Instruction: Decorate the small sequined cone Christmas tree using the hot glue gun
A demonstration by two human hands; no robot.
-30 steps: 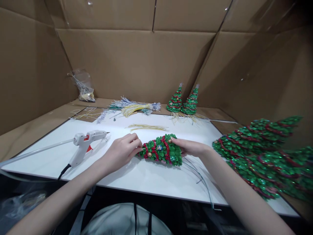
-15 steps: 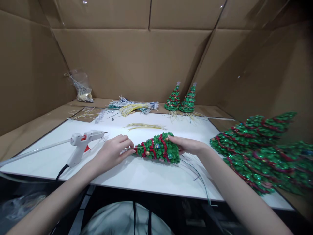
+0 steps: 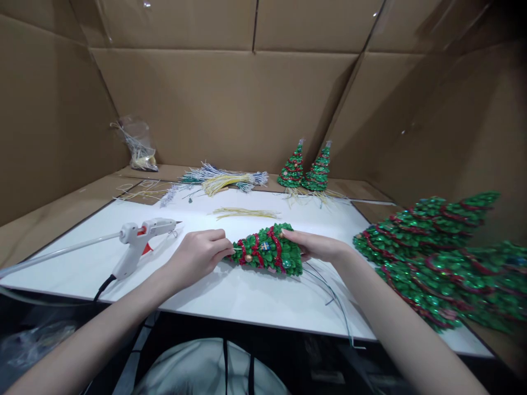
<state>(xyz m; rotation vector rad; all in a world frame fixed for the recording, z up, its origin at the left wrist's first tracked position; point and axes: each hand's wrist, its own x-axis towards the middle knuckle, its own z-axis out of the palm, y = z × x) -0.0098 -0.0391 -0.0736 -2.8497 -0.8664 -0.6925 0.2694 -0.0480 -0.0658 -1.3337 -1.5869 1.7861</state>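
Observation:
A small green Christmas tree figurine (image 3: 267, 251) with red garland and tiny ornaments lies on its side on the white board, its tip toward the left. My right hand (image 3: 315, 245) grips it by the base, thumb on top; the other fingers are mostly hidden. At the tip, my left hand (image 3: 208, 251) is closed in a pinch on a thin silvery wire. Only a short pale bit of the wire shows by the fingertips, against the tree; the rest is covered. Dark green wires (image 3: 335, 296) trail from near the base toward the board's front edge.
A white glue gun (image 3: 138, 241) stands at left with its cord. Farther back are loose yellow wires (image 3: 245, 212), wire bundles (image 3: 224, 178), a plastic bag (image 3: 140, 145) and two upright trees (image 3: 293, 167). Larger trees (image 3: 428, 236) lie at right. Cardboard walls (image 3: 222, 104) surround the board.
My left hand has moved slightly right, closer to the tree's tip, and less of the silvery wire shows. My right hand and the tree have hardly moved.

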